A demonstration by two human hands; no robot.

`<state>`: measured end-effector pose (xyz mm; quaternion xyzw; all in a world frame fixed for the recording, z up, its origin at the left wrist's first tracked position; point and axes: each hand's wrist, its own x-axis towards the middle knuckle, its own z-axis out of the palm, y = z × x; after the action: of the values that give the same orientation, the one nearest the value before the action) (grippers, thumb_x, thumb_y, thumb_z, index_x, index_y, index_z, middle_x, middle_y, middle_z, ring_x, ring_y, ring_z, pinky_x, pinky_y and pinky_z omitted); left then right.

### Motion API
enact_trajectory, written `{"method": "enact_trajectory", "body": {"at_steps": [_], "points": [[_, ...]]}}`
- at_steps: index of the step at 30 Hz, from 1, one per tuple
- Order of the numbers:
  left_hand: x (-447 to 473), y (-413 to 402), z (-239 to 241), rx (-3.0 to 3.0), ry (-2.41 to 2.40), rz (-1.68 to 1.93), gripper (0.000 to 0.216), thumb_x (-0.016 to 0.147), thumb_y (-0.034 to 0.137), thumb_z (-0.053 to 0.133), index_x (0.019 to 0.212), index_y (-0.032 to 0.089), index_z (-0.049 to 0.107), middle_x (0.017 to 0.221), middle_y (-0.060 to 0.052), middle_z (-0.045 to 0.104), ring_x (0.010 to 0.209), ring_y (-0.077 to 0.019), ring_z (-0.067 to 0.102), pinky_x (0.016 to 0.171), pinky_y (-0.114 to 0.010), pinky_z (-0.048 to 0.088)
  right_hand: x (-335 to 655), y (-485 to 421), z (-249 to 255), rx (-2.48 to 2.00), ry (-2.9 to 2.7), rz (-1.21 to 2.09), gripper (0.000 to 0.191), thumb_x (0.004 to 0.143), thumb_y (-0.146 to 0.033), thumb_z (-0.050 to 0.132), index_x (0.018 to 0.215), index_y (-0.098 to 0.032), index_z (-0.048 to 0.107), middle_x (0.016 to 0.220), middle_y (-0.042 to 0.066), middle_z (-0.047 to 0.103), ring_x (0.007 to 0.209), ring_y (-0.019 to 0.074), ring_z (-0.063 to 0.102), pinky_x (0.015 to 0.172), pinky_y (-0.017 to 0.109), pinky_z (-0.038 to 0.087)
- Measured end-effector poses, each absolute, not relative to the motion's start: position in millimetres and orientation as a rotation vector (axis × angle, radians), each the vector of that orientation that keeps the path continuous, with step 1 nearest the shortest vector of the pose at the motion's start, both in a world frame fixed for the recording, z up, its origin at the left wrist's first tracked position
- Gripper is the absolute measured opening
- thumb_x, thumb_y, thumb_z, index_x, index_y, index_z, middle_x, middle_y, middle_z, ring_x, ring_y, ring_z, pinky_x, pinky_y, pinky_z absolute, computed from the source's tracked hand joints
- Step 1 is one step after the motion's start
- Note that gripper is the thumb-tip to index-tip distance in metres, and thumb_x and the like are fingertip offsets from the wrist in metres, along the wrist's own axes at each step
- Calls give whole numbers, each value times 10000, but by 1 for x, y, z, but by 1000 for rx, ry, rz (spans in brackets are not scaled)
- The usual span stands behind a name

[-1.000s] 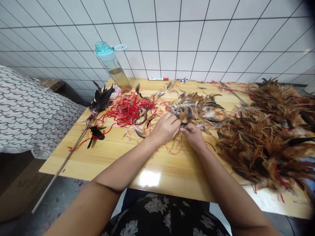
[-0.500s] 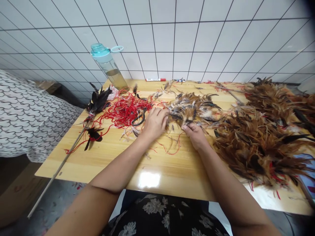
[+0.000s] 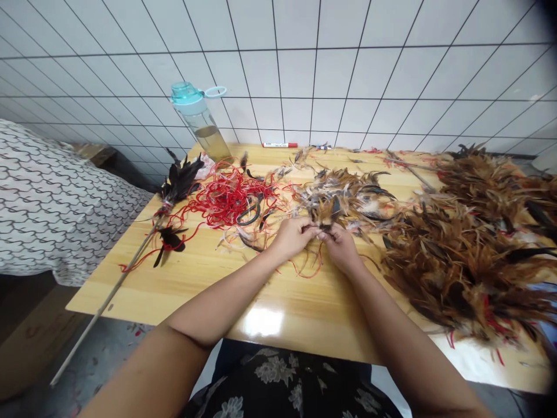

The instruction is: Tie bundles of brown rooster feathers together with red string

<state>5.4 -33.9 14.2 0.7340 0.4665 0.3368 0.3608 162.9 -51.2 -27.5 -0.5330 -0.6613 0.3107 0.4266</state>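
Note:
My right hand [image 3: 342, 248] is closed on the base of a small bunch of brown and black feathers [image 3: 324, 213]. My left hand [image 3: 296, 235] meets it there, thumb and fingers pinched at the same base; feathers partly hide its fingertips. A thin red string [image 3: 308, 273] curls on the wood just below the hands. Right behind them spreads a loose heap of mixed feathers [image 3: 352, 191]. A tangle of red string [image 3: 226, 197] lies to the left of my left hand.
Large brown feather bundles [image 3: 456, 261] cover the table's right side. At left, a stick [image 3: 117, 284] tipped with black feathers [image 3: 183, 177] overhangs the front edge. A water bottle [image 3: 204, 128] and a red-capped marker [image 3: 279, 145] are near the tiled wall [image 3: 296, 75].
My left hand has come back from the feather heap to the right and nearer me, joining my right hand at the bunch's base. The view has shifted slightly.

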Motion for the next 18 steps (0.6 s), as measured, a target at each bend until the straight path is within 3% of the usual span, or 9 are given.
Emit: {"method": "enact_trajectory", "body": {"at_steps": [5,12,18], "points": [[5,-34,10,1938,1260,897,214,747,170,595,544,147,532,545,29,506,562,-92,460,548,-214,324,155,-55,-28,-1470,-1772,533,244,794,-206,502,551,-207,477,694,51,567,700,178,522,658,299,416],[9,-35,2,2068,1245,881,227,765,149,566,550,154,492,571,20,494,584,-104,460,563,-226,320,147,-65,-24,-1692,-1850,329,172,796,-133,452,740,-203,598,877,110,628,790,219,545,633,312,398],[12,-35,0,2130,1223,958,228,771,210,589,573,164,486,591,15,479,597,-115,445,577,-244,331,143,-68,-23,-1694,-1812,300,229,843,-164,421,715,-212,605,784,86,590,736,196,522,634,301,382]]}}
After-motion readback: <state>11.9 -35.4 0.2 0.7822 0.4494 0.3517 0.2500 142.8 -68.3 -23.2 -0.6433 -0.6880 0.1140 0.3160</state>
